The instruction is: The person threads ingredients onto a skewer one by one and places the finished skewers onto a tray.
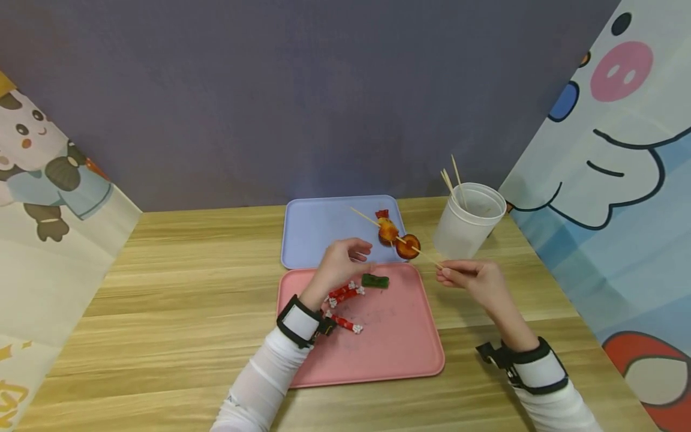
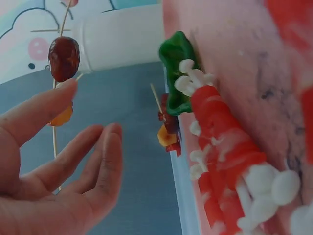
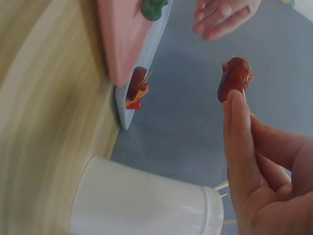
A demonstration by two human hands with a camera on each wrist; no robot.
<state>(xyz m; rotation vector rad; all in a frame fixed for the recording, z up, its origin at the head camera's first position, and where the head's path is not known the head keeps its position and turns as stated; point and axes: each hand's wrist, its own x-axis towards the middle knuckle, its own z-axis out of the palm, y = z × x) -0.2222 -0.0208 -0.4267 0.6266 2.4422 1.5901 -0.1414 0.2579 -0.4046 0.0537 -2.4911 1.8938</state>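
Observation:
My right hand (image 1: pixel 475 279) pinches one end of a thin wooden skewer (image 1: pixel 429 258) between thumb and fingers. A brown-rimmed round food piece (image 1: pixel 407 246) is threaded on it, with a yellow-orange piece (image 2: pixel 63 115) farther along. The skewer slants up to the left, over the blue tray. My left hand (image 1: pixel 341 261) hovers over the pink tray (image 1: pixel 399 342), fingers loosely bent with nothing in them. Beneath it lie a green pepper-like piece (image 1: pixel 375 281) and several red pieces (image 1: pixel 344 324) with white knobbed ends.
Behind the pink tray is a blue tray (image 1: pixel 313 228), where another loaded skewer (image 3: pixel 137 88) lies. A white tub (image 1: pixel 459 234) with several wooden sticks (image 1: pixel 447 180) stands at the right. A grey wall (image 1: pixel 270 108) rises behind the wooden table (image 1: pixel 189 312).

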